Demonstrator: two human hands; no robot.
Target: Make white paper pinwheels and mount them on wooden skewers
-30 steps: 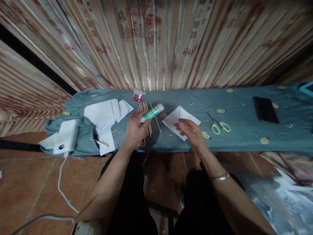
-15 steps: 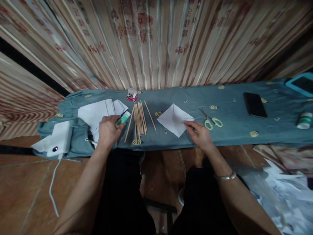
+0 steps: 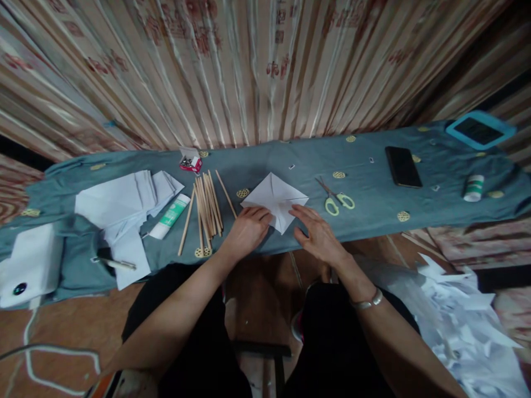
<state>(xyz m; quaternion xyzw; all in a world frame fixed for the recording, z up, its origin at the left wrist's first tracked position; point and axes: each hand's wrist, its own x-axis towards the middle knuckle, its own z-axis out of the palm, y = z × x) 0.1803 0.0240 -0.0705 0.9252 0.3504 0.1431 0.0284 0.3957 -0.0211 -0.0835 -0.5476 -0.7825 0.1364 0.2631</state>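
A square of white paper with crease lines lies on the cloth in front of me, turned with one corner toward me. My left hand rests on its lower left part, fingers laid on the sheet. Across from it, the outstretched fingers of my right hand touch the paper's lower right edge, thumb apart. A green and white glue tube lies loose to the left. Between tube and paper sits a bunch of thin wooden sticks. Yellow-handled scissors lie right of the paper.
White paper sheets and a pen are at the left, near a white device with a cable. A small red box, a dark phone, a second tube and a blue-framed tablet lie farther out. Paper scraps fill a bag lower right.
My left hand has let go of the glue tube, which now lies on the cloth, and has moved right onto the paper. My right hand's fingers have spread over the paper's edge. The view has shifted right.
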